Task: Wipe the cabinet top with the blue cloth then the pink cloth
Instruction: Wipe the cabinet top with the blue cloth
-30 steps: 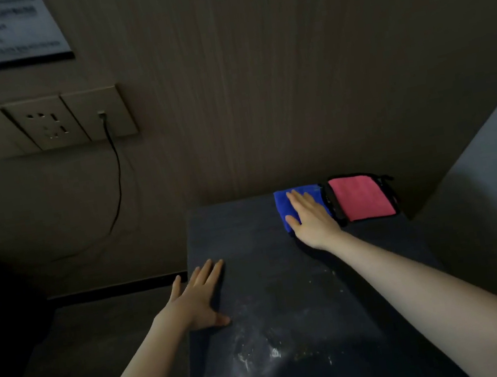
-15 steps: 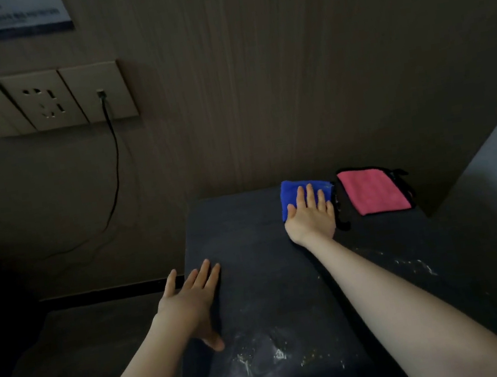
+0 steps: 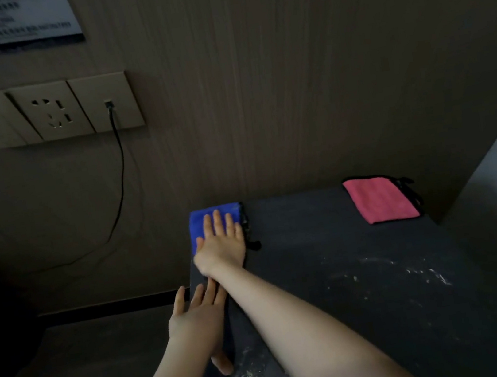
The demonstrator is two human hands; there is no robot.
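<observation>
right hand (image 3: 221,248) presses flat, fingers (image 3: 217,222) straight, on blue cloth (image 3: 199,224) at cabinet top (image 3: 331,256) back-left corner. pink cloth (image 3: 381,199) lies back-right. left hand (image 3: 197,320) rests open on left edge.

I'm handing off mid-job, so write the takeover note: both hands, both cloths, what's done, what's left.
Right hand: flat, fingers straight, pressing the blue cloth at the back-left corner of the cabinet top.
Left hand: open, resting on the cabinet's left edge.
Pink cloth: lying untouched at the back-right corner.
Done: blue cloth wipe under way.
Left: white dust on the right side and near front edge; finish with blue, then wipe with pink.
</observation>
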